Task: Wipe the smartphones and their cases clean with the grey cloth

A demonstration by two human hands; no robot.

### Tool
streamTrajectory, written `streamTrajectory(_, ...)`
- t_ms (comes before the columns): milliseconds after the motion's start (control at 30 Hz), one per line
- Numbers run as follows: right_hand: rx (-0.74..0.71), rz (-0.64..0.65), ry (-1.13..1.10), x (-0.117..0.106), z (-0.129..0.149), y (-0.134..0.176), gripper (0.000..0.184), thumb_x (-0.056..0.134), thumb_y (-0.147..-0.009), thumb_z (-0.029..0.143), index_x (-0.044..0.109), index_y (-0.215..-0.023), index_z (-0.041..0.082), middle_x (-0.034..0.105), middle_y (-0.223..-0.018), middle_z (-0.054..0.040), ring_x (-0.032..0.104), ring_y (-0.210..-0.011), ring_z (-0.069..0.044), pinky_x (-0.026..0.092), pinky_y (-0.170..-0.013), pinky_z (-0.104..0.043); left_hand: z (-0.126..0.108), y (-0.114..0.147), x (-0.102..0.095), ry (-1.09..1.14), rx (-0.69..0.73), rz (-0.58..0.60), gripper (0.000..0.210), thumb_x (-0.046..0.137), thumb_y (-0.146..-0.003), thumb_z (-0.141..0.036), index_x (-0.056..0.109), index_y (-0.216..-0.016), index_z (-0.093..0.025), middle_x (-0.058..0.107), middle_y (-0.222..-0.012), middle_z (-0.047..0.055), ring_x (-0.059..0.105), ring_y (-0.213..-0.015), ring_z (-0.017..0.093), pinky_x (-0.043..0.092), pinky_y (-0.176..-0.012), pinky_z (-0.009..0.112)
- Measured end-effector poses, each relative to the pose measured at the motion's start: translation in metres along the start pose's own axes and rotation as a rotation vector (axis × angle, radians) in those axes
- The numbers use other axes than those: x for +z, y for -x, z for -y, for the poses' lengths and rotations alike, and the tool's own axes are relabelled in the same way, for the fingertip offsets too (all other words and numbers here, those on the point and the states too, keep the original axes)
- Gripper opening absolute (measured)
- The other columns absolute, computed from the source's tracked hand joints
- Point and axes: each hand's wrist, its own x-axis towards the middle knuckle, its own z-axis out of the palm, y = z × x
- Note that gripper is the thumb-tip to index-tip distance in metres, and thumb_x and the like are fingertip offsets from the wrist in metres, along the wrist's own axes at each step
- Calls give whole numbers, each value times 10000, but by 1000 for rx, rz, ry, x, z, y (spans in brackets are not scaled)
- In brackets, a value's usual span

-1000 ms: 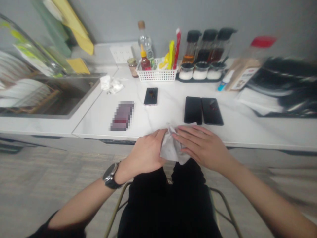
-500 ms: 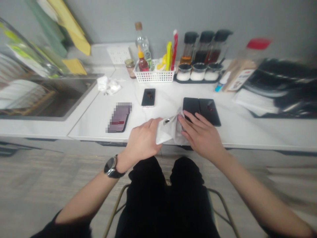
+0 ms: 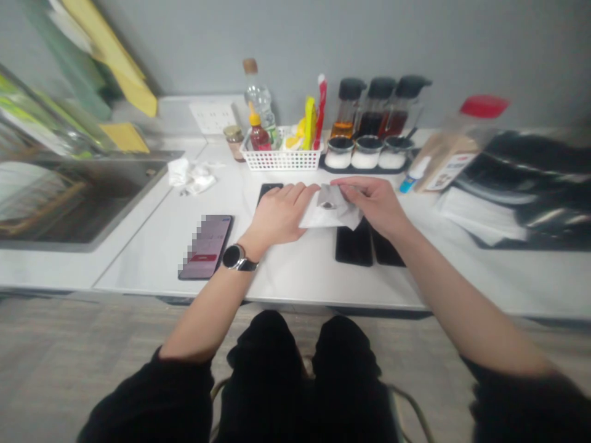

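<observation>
While the left hand (image 3: 279,212) clamps a white, phone-like item (image 3: 316,217) between the hands, above the worktop (image 3: 300,271), the right hand (image 3: 376,202) pinches a pale cloth (image 3: 349,215) against it; work looks underway, its remainder unclear. Beyond the left hand, a dark phone (image 3: 268,189) is partly hidden, and the item's underside is out of sight.

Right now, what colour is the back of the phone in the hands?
White: the phone shows best in the head view, partly under the grey cloth.
</observation>
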Motion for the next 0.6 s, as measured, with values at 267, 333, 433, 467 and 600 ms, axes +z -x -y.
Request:
streamTrajectory(267,105,-331,-117,32,-13,3,295,747,-957,515,848,-956,237,843,-964,-37,768,-922,-240,593,-860,-364,-9,4,10,-18,-164,7,732,712,-871,-368,485,-1531,-147,704,-1226,144,676,-1101,338,535,-851,447)
streamTrajectory(333,185,-264,-298,39,-15,10,384,698,-974,614,822,-953,250,819,-929,-24,751,-903,-227,589,-826,-350,-10,4,9,-13,-211,14,748,709,-868,-340,465,-1550,-153,695,-1251,151,667,-1121,341,547,-871,455)
streamTrajectory(433,239,-163,-303,36,-15,15,491,683,-953,708,764,-830,239,729,-777,-5,682,-778,-197,541,-709,-312,-9,5,10,5,-228,19,770,702,-866,-306,445,-1576,-157,668,-1335,165,650,-1181,345,561,-923,469)
streamTrajectory(467,238,-150,-246,33,-14,15,513,699,-936,719,734,-777,232,686,-727,2,649,-731,-185,513,-668,-302,-7,5,11,17,-223,10,782,700,-872,-309,434,-1591,-157,650,-1374,171,644,-1205,346,563,-946,471)
streamTrajectory(600,246,-211,-233,32,-13,11,569,620,-947,771,644,-728,247,624,-668,-1,612,-676,-188,485,-629,-313,-5,5,15,129,-200,-13,871,671,-906,-327,315,-1682,-154,574,-1488,198,624,-1281,353,562,-1043,482)
